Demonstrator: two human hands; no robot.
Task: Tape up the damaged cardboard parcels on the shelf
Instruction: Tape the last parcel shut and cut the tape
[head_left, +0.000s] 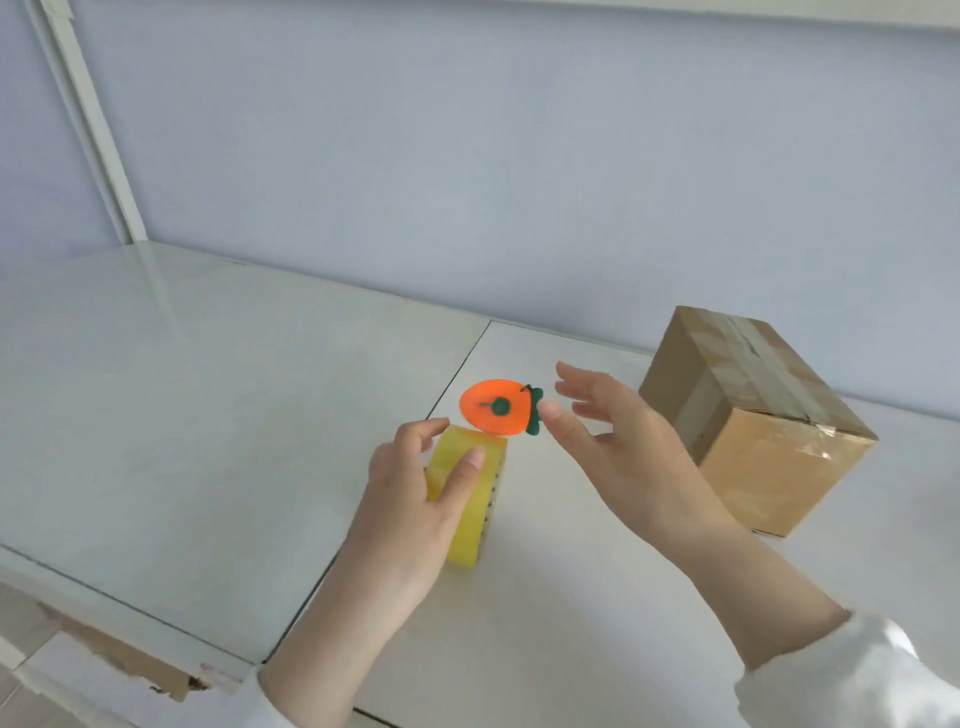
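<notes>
Showing one tape roll (470, 538), one parcel (769, 452)

Storage or packing area, white metal shelf (208, 395), taped cardboard parcel (753, 415), plain wall (519, 156)

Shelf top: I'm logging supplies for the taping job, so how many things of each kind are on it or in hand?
Cardboard box: 1
Yellow tape roll: 1
Orange carrot-shaped tool: 1
Total: 3
</notes>
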